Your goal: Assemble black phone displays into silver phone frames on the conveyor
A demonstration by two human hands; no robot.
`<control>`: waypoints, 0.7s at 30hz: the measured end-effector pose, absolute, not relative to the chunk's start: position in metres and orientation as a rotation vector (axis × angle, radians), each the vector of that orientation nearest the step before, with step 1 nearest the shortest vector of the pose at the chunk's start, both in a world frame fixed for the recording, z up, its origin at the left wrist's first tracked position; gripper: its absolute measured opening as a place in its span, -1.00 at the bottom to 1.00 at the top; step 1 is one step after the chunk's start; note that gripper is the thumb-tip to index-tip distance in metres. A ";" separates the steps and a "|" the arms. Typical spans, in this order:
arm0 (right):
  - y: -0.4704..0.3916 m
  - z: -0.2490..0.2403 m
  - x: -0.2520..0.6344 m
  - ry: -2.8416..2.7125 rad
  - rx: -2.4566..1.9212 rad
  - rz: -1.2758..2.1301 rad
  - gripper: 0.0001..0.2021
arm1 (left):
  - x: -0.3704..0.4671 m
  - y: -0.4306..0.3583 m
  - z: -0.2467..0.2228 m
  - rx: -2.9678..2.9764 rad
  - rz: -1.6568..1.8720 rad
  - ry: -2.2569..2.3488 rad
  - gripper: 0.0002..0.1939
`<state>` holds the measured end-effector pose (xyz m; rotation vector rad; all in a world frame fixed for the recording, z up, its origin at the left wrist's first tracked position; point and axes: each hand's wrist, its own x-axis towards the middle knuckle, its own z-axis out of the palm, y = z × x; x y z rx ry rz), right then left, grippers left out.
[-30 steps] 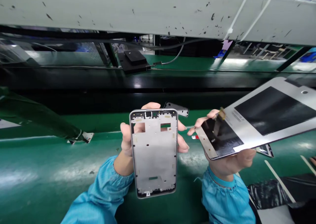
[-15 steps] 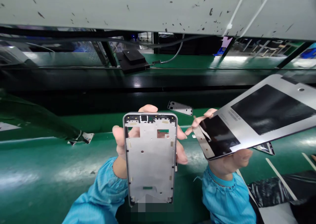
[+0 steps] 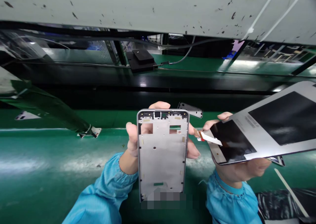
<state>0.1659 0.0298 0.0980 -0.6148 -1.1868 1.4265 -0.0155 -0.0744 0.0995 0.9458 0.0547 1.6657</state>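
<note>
Holds a silver phone frame (image 3: 163, 158) upright at the lower centre of the picture, gripped from behind in the left hand (image 3: 132, 140), with thumb at the left edge and fingertips at the right. Grips a screen panel (image 3: 256, 135) in the right hand (image 3: 244, 169), back face to the camera, slanting from right of centre up to the right edge. Bears on that silver back, between two dark rectangles, a small printed label (image 3: 251, 121), too small to read. Carries at the left end an orange ribbon cable (image 3: 197, 133) and a white tab (image 3: 212, 138), near the left fingertips; cannot tell touching from apart.

Has a second phone frame (image 3: 190, 110) lying just beyond the held one's upper right corner, and part of another device (image 3: 278, 160) beneath the right hand, too covered to identify. Wears blue sleeves (image 3: 108, 184) above a green bench (image 3: 49, 151). Includes black plastic (image 3: 275, 201) at lower right, a green-wrapped post (image 3: 55, 105) at left, a black box (image 3: 140, 60) at upper centre and a chipped white beam (image 3: 123, 10) across the top.
</note>
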 end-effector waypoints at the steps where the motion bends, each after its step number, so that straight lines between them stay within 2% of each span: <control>1: 0.026 0.101 0.166 -1.216 -0.581 1.409 -0.33 | -0.015 -0.075 0.101 0.934 1.694 0.091 -0.43; 7: 0.019 0.103 0.174 -1.349 -0.449 1.377 -0.35 | -0.023 -0.069 0.130 0.810 1.944 0.486 -0.20; 11: 0.022 0.100 0.178 -1.482 -0.371 1.407 -0.39 | -0.042 -0.062 0.144 0.787 2.049 0.665 -0.23; 16: 0.024 0.094 0.177 -1.657 -0.287 1.305 -0.38 | -0.064 -0.061 0.136 0.883 2.002 0.788 -0.22; 21: 0.023 0.095 0.176 -1.721 -0.252 1.230 -0.36 | -0.075 -0.056 0.125 0.997 1.985 0.686 -0.23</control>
